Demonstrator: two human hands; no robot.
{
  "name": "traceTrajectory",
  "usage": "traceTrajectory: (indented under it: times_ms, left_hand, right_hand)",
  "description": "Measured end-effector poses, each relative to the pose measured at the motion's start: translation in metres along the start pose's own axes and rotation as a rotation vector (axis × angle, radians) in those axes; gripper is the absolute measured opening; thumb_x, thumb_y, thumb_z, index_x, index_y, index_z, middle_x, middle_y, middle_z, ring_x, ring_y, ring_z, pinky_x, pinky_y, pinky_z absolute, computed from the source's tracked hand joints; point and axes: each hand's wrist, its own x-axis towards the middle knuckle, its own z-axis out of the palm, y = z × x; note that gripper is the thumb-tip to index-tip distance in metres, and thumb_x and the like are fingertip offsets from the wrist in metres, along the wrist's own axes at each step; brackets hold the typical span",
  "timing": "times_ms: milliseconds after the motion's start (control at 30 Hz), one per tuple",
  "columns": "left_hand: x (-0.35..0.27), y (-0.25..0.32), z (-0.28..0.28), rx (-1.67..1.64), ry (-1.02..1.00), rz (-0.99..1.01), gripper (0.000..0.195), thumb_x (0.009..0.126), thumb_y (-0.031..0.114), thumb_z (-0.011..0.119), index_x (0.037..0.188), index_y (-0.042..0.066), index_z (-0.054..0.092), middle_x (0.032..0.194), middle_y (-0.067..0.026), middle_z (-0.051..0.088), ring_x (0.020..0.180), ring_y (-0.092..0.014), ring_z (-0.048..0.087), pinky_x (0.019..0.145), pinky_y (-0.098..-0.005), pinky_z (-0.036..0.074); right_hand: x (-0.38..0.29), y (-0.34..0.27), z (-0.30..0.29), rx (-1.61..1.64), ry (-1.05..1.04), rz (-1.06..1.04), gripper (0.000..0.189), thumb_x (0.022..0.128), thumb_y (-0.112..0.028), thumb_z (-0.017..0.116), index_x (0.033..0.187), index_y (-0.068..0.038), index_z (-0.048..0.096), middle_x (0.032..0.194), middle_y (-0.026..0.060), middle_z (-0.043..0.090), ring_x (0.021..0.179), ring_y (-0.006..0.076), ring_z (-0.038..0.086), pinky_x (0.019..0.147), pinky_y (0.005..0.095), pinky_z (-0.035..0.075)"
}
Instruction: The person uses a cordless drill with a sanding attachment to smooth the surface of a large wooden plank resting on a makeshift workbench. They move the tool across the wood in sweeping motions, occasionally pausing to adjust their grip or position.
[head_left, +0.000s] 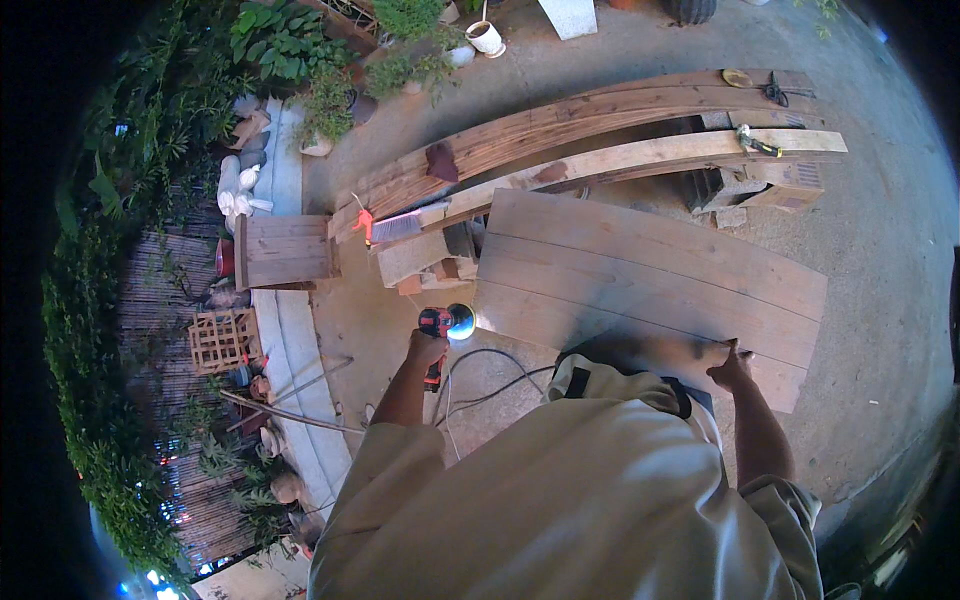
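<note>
My left hand (427, 349) is closed around the handle of a red-and-black cordless power tool (436, 322). A round disc with a yellowish rim (461, 321) is on the tool's front, and bright light shines on it. The disc is beside the left edge of a wooden panel (645, 277) made of several boards. My right hand (731, 367) rests on the panel near its lower right, fingers apart. Part of the panel is hidden by my shirt and lies in shadow. Whether the disc touches the panel edge, I cannot tell.
Long planks (615, 161) lie beyond the panel, propped on blocks (716, 191). On them are a brush (396, 227), a dark cloth (442, 161) and a yellow-and-black-handled tool (763, 147). A wooden box (285, 251) stands at left; black cable (495, 352) loops over the concrete floor.
</note>
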Motion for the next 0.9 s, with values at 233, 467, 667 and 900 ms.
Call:
traceTrajectory:
  times_ms: [233, 467, 667, 900]
  left_hand:
    - [0.005, -0.011, -0.003, -0.015, -0.006, -0.042, 0.003, 0.07, 0.002, 0.065, 0.07, 0.001, 0.062, 0.061, -0.0088, 0.062, 0.049, -0.019, 0.062, 0.046, -0.0341, 0.05]
    - [0.002, -0.005, -0.002, -0.057, -0.031, -0.128, 0.003, 0.07, 0.001, 0.065, 0.069, 0.001, 0.062, 0.061, -0.0095, 0.062, 0.049, -0.02, 0.061, 0.045, -0.0339, 0.05]
    - [0.007, -0.011, -0.002, -0.041, -0.03, -0.078, 0.003, 0.07, 0.002, 0.065, 0.07, 0.002, 0.062, 0.06, -0.0089, 0.061, 0.047, -0.02, 0.061, 0.044, -0.0339, 0.049]
    - [0.001, -0.012, -0.002, 0.1, -0.001, -0.065, 0.005, 0.069, 0.005, 0.067, 0.068, 0.003, 0.062, 0.059, -0.008, 0.062, 0.047, -0.019, 0.061, 0.044, -0.0346, 0.049]
  right_hand:
    - [0.006, 0.004, 0.005, 0.007, 0.013, -0.031, 0.116, 0.067, -0.032, 0.077, 0.153, -0.007, 0.004, 0.146, 0.0477, 0.0, 0.139, 0.0543, 0.019, 0.114, 0.0453, 0.029]
    - [-0.002, -0.001, 0.0, 0.01, 0.013, -0.029, 0.115, 0.068, -0.031, 0.077, 0.153, -0.007, 0.004, 0.144, 0.0493, 0.0, 0.136, 0.0574, 0.023, 0.111, 0.0481, 0.033]
    - [0.019, 0.014, 0.013, 0.005, 0.034, -0.056, 0.114, 0.068, -0.03, 0.078, 0.153, -0.009, 0.005, 0.144, 0.0492, 0.0, 0.135, 0.0577, 0.027, 0.11, 0.048, 0.035]
    - [0.012, 0.01, 0.012, 0.006, 0.069, -0.04, 0.113, 0.068, -0.028, 0.078, 0.153, -0.012, 0.006, 0.145, 0.0479, 0.003, 0.133, 0.0579, 0.03, 0.109, 0.0475, 0.037]
